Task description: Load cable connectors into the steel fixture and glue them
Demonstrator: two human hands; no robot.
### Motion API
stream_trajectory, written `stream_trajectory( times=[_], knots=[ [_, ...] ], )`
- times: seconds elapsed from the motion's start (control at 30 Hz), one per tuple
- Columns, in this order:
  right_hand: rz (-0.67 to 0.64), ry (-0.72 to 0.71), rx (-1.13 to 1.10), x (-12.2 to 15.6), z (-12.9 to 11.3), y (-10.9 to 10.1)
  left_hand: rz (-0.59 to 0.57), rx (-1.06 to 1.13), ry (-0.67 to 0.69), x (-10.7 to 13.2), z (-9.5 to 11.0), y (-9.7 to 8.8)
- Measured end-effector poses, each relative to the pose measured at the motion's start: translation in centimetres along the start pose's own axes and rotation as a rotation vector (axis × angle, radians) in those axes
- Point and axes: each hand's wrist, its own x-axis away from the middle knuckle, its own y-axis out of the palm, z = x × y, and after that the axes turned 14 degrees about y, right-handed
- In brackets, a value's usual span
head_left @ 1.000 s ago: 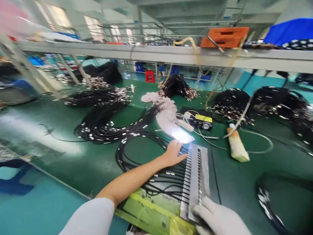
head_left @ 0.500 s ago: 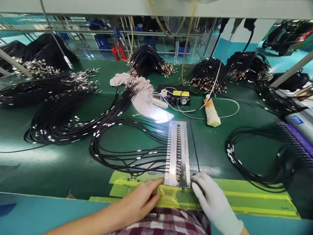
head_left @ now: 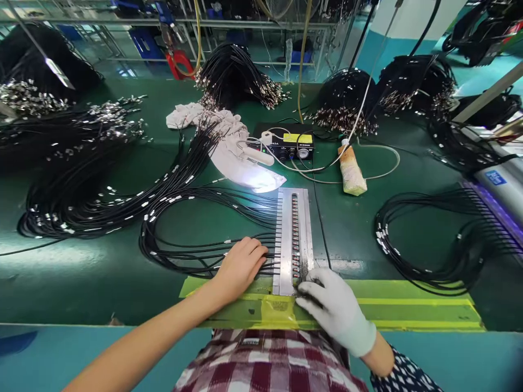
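Note:
A slotted metal fixture (head_left: 288,239) lies on the green bench, with a row of small metal cable ends in its long slot. Black cables (head_left: 192,191) run into its left side and curve back in a loop. My bare left hand (head_left: 242,268) lies over the lower cables close to the fixture's left edge, its fingers bent and together around them. My right hand (head_left: 335,306), in a white glove, has thumb and fingertips closed at the fixture's lower right corner. The palm side of both hands is hidden.
Behind the fixture are a white cloth (head_left: 229,130) under a bright light, a black control box (head_left: 281,147) with a gauge and a taped bottle (head_left: 352,171). Cable bundles (head_left: 241,76) lie at the back and left. A purple-lit device (head_left: 496,185) stands right. Yellow-green tape (head_left: 412,305) covers the front edge.
My left hand has moved up from the fixture's lower left corner onto the cables. My right hand has shifted left, closer in on the lower right corner. The camera view has tilted down.

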Motion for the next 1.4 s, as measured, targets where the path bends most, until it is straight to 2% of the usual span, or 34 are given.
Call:
stream_trajectory(
  times=[0.13,0.27,0.4,0.53,0.7,1.0,1.17,1.4],
  knots=[
    [0.046,-0.131,0.025,-0.7,-0.3,-1.7,-0.013,0.049,-0.013,-0.3,-0.8,0.9],
    [0.154,-0.174,-0.073,-2.5,-1.5,-5.7,-0.001,0.104,-0.025,-0.1,-0.8,0.9],
    [0.247,-0.132,-0.185,-5.9,-3.0,-9.7,0.019,0.198,-0.051,-0.5,-1.0,0.7],
    [0.231,-0.031,-0.343,-8.4,-3.4,-11.7,0.069,0.281,-0.072,-0.7,-1.2,0.4],
    [0.215,-0.021,-0.380,-9.0,-3.4,-12.2,0.097,0.313,-0.008,-0.7,-1.6,0.2],
    [0.216,0.005,-0.377,-8.9,-3.5,-12.1,0.017,0.102,0.198,-0.7,-2.6,0.5],
    [0.203,0.005,-0.372,-8.9,-3.3,-12.0,-0.007,0.043,0.222,-0.6,-2.7,0.4],
    [0.201,-0.003,-0.389,-8.9,-3.3,-11.8,-0.039,0.077,0.256,-1.4,-3.3,0.1]
  ],
)
